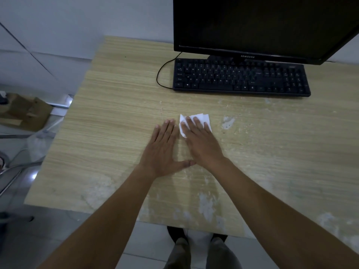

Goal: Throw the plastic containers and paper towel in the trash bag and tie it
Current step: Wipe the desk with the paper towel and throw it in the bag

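**Both hands flat on the desk, right one on the paper towel**

Your right hand lies palm down with its fingers straight and slightly spread, pressing on the white folded paper towel. The towel sits on the pale wood-grain desk, near its middle, and its far edge and corners show past your fingertips. Nothing is gripped; the fingers are not curled round the paper.

Your left hand rests just beside it, also flat and open on the bare wood, with its thumb reaching out toward your right wrist. Its fingertips stop just short of the towel's left edge.

Beyond the towel, well apart from it, a black computer keyboard lies in front of a black flat-screen monitor, whose screen is dark. A thin black cable loops on the desk at the keyboard's left end. Worn whitish patches mark the desktop close to you. On the floor to the left stands a brown cardboard box.
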